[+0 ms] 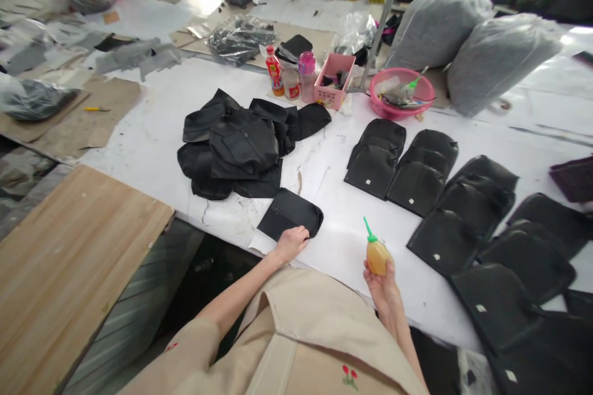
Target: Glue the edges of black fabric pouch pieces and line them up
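My left hand (293, 243) is closed on the near right edge of a flat black leather-like piece (285, 213), which lies on the white table in front of me. A small stud or hole shows on that piece. In my right hand (383, 287) is a squeeze glue bottle (378, 255) with yellowish contents and a green nozzle pointing up. Just beyond the left hand lies a heap of similar black pieces (245, 142). To the right, black pieces (377, 166) overlap in rows, several with a small white patch near the edge.
At the back stand a red-capped drink bottle (274, 72), a pink-lidded bottle (307, 77), a pink box (334, 81) and a pink basin (401, 94) of tools. Stuffed grey bags (503, 62) sit back right. A wooden board (83, 259) lies at left.
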### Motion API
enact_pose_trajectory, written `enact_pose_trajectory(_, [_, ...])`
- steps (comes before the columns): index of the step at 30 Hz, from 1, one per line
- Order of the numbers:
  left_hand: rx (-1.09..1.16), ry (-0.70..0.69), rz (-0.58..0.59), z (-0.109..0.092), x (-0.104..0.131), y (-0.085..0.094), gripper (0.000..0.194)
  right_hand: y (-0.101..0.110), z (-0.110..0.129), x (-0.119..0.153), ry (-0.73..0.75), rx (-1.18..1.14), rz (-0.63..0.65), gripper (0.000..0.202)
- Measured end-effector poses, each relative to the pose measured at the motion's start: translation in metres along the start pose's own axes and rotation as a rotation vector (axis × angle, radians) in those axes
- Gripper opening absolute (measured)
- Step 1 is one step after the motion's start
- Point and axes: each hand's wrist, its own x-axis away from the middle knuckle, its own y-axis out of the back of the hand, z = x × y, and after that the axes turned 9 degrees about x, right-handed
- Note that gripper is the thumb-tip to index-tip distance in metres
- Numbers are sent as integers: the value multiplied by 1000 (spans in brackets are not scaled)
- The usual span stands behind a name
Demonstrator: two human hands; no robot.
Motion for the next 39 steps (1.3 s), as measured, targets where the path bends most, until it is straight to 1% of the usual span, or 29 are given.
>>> enact_pose_trajectory(1, [35,-10,23,-6,-1,-4,8,-2,1,1,-11,3,5,56])
enact_pose_trajectory(3, [81,-39,110,-12,0,-6,7,-3,0,4,-30,10,2,55])
enact_pose_trajectory(5, [94,-45,181,-9,6,-2,7,-4,-1,8,-47,10,-15,54])
enact_pose_trajectory(6, [97,-33,195,-5,9,1,7,-4,-2,10,-54,6,-27,53])
enact_pose_trajectory(8, [107,23,173,2,17,6,12,-3,-4,14,-74,-9,-51,53])
enact_pose_trajectory(10, [105,89,95,4,20,6,19,-2,-5,15,-96,-22,-68,52])
enact_pose_trajectory(13, [14,116,-49,-4,10,-3,34,-1,-4,15,-104,-25,-75,48])
enact_pose_trajectory(15, [-91,112,-82,-14,-2,-12,46,-2,-4,15,-92,-20,-68,48])
enact_pose_trajectory(16, [-135,116,-75,-19,-7,-16,47,-3,-3,16,-83,-19,-62,48])
enact_pose_trajectory(17, [-166,122,-59,-23,-12,-20,43,-3,-3,17,-70,-20,-55,50])
enact_pose_trajectory(19, [-183,117,-22,-26,-14,-22,30,-4,-3,20,-40,-16,-37,54])
enact_pose_trajectory(21, [-158,107,-12,-16,-11,-19,16,-3,-4,23,-17,-11,-23,59])
enact_pose_trajectory(23, [-154,139,-102,6,-3,-12,13,-1,-5,24,-3,-10,-10,62])
enact_pose_trajectory(25, [-109,173,-216,35,5,-3,15,2,-7,23,6,-23,-8,64])
enact_pose_trajectory(27, [44,195,-286,63,12,8,19,6,-8,23,13,-43,-6,65])
enact_pose_trajectory(29, [262,278,-317,83,18,18,28,7,-8,22,13,-61,-8,64])
enact_pose_trajectory(31, [460,359,-325,91,20,26,37,6,-8,21,8,-71,-19,63])
enact_pose_trajectory(33, [592,408,-333,90,20,29,46,4,-6,21,4,-76,-29,61])
enact_pose_trajectory(35, [662,427,-346,86,20,28,51,2,-5,22,9,-81,-25,60])
enact_pose_trajectory(37, [709,433,-378,84,20,27,51,1,-4,22,20,-86,-23,58])
enact_pose_trajectory(39, [737,436,-449,86,21,30,48,3,-4,21,31,-83,-28,55])
